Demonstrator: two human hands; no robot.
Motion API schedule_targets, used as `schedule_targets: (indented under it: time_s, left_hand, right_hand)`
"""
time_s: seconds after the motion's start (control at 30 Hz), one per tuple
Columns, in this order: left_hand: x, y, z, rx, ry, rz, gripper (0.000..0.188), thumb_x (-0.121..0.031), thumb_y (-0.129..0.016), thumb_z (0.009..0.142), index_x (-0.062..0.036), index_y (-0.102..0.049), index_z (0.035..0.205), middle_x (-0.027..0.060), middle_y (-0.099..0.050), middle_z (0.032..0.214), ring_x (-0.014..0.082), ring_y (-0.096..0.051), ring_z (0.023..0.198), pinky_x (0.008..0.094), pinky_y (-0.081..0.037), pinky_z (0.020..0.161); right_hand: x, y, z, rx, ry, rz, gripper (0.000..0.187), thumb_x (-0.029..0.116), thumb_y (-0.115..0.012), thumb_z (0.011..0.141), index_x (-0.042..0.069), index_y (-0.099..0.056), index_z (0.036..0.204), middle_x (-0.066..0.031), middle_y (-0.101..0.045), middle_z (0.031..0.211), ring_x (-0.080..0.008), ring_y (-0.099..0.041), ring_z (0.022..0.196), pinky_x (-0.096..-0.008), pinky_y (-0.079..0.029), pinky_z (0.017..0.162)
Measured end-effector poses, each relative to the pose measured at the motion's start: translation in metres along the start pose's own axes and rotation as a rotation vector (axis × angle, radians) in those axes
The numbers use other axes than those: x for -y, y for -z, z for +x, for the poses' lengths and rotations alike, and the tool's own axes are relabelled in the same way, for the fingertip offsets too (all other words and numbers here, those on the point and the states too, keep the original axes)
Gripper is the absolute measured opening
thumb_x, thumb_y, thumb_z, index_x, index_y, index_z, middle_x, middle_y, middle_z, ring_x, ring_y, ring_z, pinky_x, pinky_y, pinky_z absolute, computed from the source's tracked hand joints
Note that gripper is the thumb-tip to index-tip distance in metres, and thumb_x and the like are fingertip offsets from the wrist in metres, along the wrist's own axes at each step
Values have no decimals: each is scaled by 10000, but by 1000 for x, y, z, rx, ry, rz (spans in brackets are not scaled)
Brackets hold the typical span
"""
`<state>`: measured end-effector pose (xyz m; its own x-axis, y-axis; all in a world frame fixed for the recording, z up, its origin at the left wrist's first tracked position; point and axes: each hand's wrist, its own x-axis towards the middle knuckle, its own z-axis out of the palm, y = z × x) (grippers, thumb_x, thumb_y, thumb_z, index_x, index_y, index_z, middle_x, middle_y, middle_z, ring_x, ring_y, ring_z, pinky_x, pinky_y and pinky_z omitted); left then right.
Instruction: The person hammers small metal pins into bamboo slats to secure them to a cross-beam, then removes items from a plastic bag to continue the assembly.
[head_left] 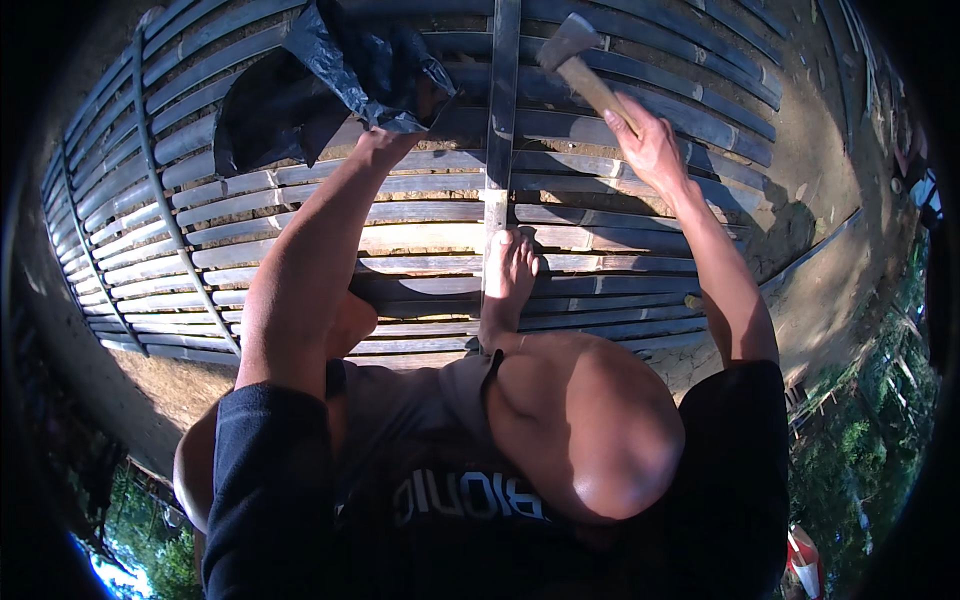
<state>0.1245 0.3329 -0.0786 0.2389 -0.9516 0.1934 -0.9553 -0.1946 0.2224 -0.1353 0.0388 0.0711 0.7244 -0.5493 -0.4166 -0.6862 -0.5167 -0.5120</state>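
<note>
My right hand (652, 150) is wrapped round the wooden handle of a hatchet (592, 82). Its metal head is at the far end, pointing away to the upper left, over the bamboo slats. A crumpled black plastic bag (365, 62) hangs at my left hand (392, 142), which grips it; the plastic and shadow cover most of those fingers. Between my arms, my bare foot (510, 272) rests on the slats beside a long narrow bamboo strip (500, 130) that runs lengthwise away from me.
Under me is a platform of split bamboo slats (420, 238) with gaps showing soil. Thin crosspieces (150, 165) cross it at left. Bare ground (850, 250) and green plants (860, 450) lie to the right. A red and white object (803, 560) is at lower right.
</note>
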Motion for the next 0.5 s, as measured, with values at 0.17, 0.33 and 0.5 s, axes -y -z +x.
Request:
schedule_targets:
  time_s: [0.17, 0.33, 0.5]
  left_hand:
    - [3, 5, -9, 24, 28, 12, 470, -268, -552, 970, -88, -499, 1401, 187, -532, 1386, 315, -482, 1317, 473, -367, 1133]
    - [10, 16, -14, 31, 47, 37, 474, -278, -551, 967, -88, -501, 1399, 186, -530, 1388, 320, -478, 1320, 476, -363, 1134]
    - [-4, 5, -5, 10, 39, -35, 479, -288, -550, 964, -88, -504, 1396, 186, -528, 1390, 325, -474, 1324, 479, -360, 1136]
  right_hand:
    - [22, 14, 1, 11, -30, 236, 568, 478, -534, 999, 60, -542, 1384, -232, -695, 1114, -415, -664, 1061, -433, -529, 900]
    - [0, -31, -18, -27, 123, 84, 518, 359, -598, 997, -29, -553, 1337, -277, -665, 1161, -331, -701, 1034, -352, -536, 860]
    - [-30, -107, -162, -435, -164, 247, 433, 225, -513, 1026, -25, -508, 1380, -267, -623, 1196, -379, -641, 1085, -412, -504, 906]
